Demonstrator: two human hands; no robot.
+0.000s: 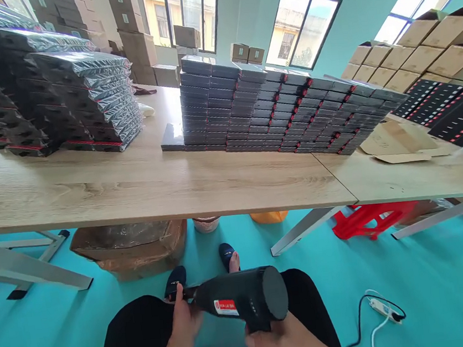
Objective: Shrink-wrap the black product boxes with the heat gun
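A dark heat gun or dryer-like tool [239,298] with a red and white label lies across my lap area, its wide round end to the right and its narrow end to the left. My right hand [279,340] is wrapped round its handle. At the narrow left end, my left hand [184,315] has its fingers up by the dark tip; what they pinch there is too small to make out. Beyond the hands, stacks of thin black boxes [249,110] stand on the wooden table [145,186].
Plastic-wrapped black packs [81,101] are piled at the table's left. Flattened cardboard [403,140] and open cartons [423,57] are at the right. Under the table are a large brown bag [140,251] and a red stool [370,219]. A power strip [385,310] lies on the floor.
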